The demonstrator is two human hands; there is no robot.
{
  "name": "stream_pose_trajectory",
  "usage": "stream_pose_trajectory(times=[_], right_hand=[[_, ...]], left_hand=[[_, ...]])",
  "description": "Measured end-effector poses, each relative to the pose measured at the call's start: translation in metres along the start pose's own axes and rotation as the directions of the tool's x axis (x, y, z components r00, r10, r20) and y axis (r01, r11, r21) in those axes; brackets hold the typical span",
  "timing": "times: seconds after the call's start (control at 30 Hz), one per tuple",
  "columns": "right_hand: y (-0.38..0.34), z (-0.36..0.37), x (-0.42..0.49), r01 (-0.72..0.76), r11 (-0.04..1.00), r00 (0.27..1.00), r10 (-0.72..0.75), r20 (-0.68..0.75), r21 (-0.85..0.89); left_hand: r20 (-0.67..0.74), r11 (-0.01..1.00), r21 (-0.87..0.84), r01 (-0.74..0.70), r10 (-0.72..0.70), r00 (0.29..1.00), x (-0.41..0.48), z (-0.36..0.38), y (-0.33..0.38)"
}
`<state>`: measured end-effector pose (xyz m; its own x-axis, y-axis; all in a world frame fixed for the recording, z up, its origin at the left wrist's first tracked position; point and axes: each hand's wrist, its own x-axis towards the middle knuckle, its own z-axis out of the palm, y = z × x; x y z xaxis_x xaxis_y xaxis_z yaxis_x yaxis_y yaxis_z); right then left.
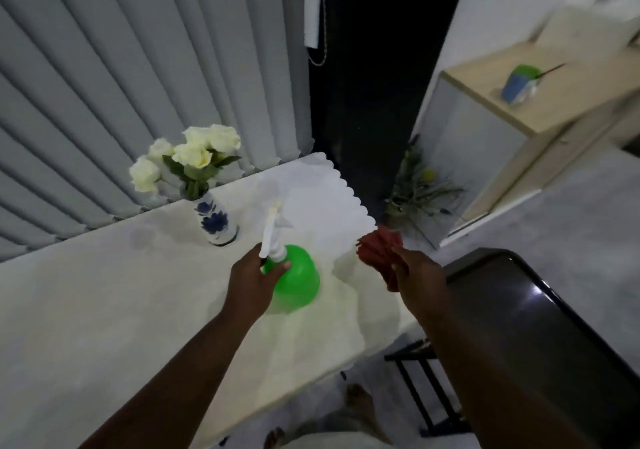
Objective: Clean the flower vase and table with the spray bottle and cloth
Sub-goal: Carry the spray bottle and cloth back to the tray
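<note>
I've got the left hand (251,277) wrapped round the neck of the green spray bottle (294,275) at frame centre, nozzle aimed toward the flower vase (216,220) up-left on the table (86,303), while the right hand (417,275) clutches the red cloth (379,244) ready.

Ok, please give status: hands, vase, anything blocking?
Left hand grips green spray bottle. Right hand holds red cloth. Flower vase upright on table, untouched. Nothing blocking.
</note>
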<state>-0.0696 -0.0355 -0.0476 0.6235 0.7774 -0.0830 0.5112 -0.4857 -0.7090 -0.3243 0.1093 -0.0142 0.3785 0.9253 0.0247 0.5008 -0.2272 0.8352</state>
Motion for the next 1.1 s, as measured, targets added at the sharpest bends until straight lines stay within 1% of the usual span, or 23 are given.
stream_pose_trajectory(times=[0.03,0.07,0.1,0.17,0.2,0.23,0.27,0.3,0.37,0.43,0.47,0.5,0.57,0.63,0.7,0.77,0.83,0.9,0.93,1.03,1.1], right_hand=[[0.012,-0.016,-0.005,-0.085,0.995,0.996,0.085,-0.005,0.048],[0.021,-0.034,-0.011,-0.148,0.986,0.987,0.153,-0.051,0.082],[0.039,-0.048,-0.017,-0.164,0.983,0.980,0.172,-0.104,0.081],[0.077,-0.075,-0.036,-0.207,0.978,0.953,0.204,-0.226,0.009],[0.102,-0.084,-0.045,-0.243,0.967,0.935,0.212,-0.283,-0.081],[0.123,-0.091,-0.056,-0.295,0.946,0.915,0.240,-0.326,-0.131],[0.145,-0.096,-0.067,-0.345,0.931,0.890,0.283,-0.358,-0.119],[0.157,-0.103,-0.079,-0.395,0.917,0.859,0.345,-0.379,-0.062],[0.176,-0.111,-0.096,-0.480,0.873,0.796,0.474,-0.378,0.084],[0.194,-0.114,-0.109,-0.534,0.814,0.708,0.577,-0.407,0.227],[0.203,-0.114,-0.113,-0.559,0.792,0.666,0.605,-0.437,0.246],[0.210,-0.113,-0.117,-0.592,0.772,0.637,0.623,-0.454,0.229],[0.221,-0.113,-0.119,-0.645,0.736,0.587,0.650,-0.483,0.206],[0.229,-0.109,-0.118,-0.668,0.715,0.554,0.663,-0.503,0.207],[0.236,-0.101,-0.115,-0.700,0.684,0.537,0.693,-0.481,0.204],[0.242,-0.091,-0.114,-0.766,0.628,0.529,0.738,-0.419,0.140],[0.242,-0.082,-0.112,-0.792,0.610,0.560,0.745,-0.362,0.031],[0.243,-0.073,-0.114,-0.778,0.626,0.607,0.727,-0.320,-0.052],[0.244,-0.068,-0.114,-0.774,0.628,0.618,0.725,-0.303,-0.077],[0.247,-0.061,-0.116,-0.775,0.623,0.628,0.743,-0.232,-0.101],[0.247,-0.061,-0.116,-0.773,0.626,0.631,0.744,-0.222,-0.101]], left_hand=[[0.057,0.999,-0.011,-0.037,0.038,0.998,0.007,0.019,0.014],[0.117,0.997,-0.013,-0.076,0.077,0.990,0.013,0.038,0.029],[0.174,0.993,-0.013,-0.114,0.114,0.978,0.017,0.058,0.044],[0.281,0.983,-0.038,-0.178,0.181,0.942,0.024,0.099,0.074],[0.332,0.978,-0.055,-0.201,0.208,0.920,0.026,0.120,0.088],[0.381,0.972,-0.069,-0.223,0.232,0.895,0.027,0.142,0.102],[0.426,0.966,-0.084,-0.243,0.255,0.868,0.028,0.164,0.115],[0.470,0.961,-0.099,-0.260,0.275,0.839,0.027,0.185,0.129],[0.549,0.948,-0.133,-0.289,0.313,0.775,0.023,0.228,0.152],[0.623,0.938,-0.138,-0.318,0.332,0.709,0.017,0.268,0.169],[0.655,0.932,-0.136,-0.335,0.338,0.676,0.014,0.285,0.175],[0.684,0.926,-0.140,-0.350,0.346,0.642,0.011,0.301,0.180],[0.728,0.912,-0.152,-0.381,0.364,0.581,0.007,0.331,0.185],[0.755,0.897,-0.145,-0.419,0.374,0.539,0.004,0.354,0.188],[0.777,0.885,-0.126,-0.448,0.369,0.510,0.002,0.370,0.189],[0.789,0.878,-0.134,-0.460,0.375,0.486,-0.001,0.381,0.189],[0.786,0.866,-0.165,-0.471,0.404,0.468,-0.004,0.388,0.189],[0.789,0.878,-0.172,-0.446,0.394,0.472,-0.005,0.393,0.187],[0.794,0.885,-0.165,-0.435,0.381,0.474,-0.007,0.393,0.186],[0.796,0.896,-0.160,-0.414,0.365,0.483,-0.008,0.396,0.179],[0.794,0.899,-0.135,-0.417,0.350,0.497,-0.011,0.396,0.180]])
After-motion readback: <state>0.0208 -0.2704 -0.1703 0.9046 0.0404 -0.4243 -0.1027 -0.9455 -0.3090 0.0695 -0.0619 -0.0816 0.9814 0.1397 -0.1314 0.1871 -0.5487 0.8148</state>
